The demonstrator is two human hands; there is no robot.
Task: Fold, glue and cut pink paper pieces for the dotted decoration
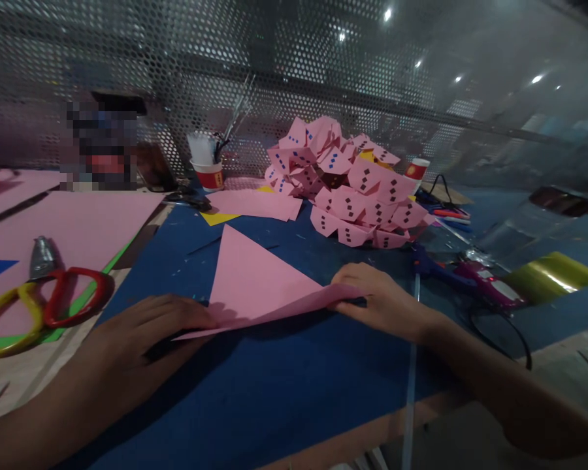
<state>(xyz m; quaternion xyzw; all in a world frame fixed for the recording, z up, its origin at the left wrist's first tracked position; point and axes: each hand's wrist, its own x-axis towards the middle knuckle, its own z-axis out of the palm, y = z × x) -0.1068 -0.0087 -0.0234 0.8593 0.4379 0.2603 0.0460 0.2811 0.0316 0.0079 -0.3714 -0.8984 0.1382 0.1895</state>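
Note:
A pink sheet of paper (pixel 259 281) lies over the blue tabletop, its near edge lifted into a fold and its far corner pointing away from me. My left hand (pixel 151 329) pinches the fold near its left end, thumb beneath and fingers on top. At the right end, my right hand (pixel 367 294) grips the rolled-up corner between thumb and fingers. Behind the sheet stands a pile of folded pink paper pieces (pixel 379 205) marked with blue and black diamond shapes.
Scissors (pixel 78 297) with red and yellow handles rest at left on large pink sheets (pixel 73 222). A paper cup (pixel 208 176) holds sticks at the back. To the right are a purple glue gun (pixel 492 284), yellow film (pixel 551 281) and a clear jar (pixel 524 225).

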